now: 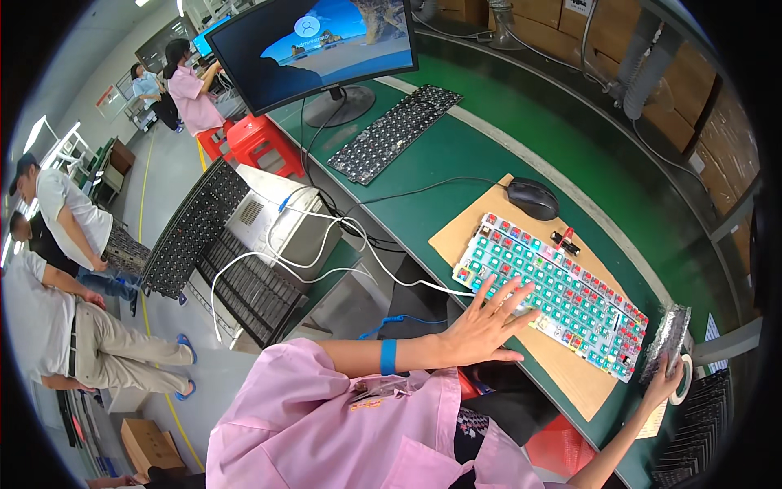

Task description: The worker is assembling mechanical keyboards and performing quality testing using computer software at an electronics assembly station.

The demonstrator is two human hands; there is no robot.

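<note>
Two bare hands are in view, well apart from each other. The left hand is spread flat with all fingers splayed and palm down, fingertips resting on the near-left corner of the keyboard; it grips nothing. A blue wristband sits on that forearm, which reaches in from a pink sleeve at the lower edge. The right hand extends low toward the right end of the bench, its fingers closed on a roll of tape next to a silvery foil-wrapped object; how firm the hold is cannot be judged. The keyboard is an uncapped board with exposed switches in red, green and blue. It lies flat on a brown cardboard sheet, its long axis running diagonally from upper left to lower right. A white cable leaves its left corner. A black mouse sits at the far corner of the cardboard, just beyond the keyboard. The green bench also carries a black keyboard plate and a monitor with a lit screen. Stacked black trays hold rows of keyboards to the left. Other people stand in the aisle.
</note>
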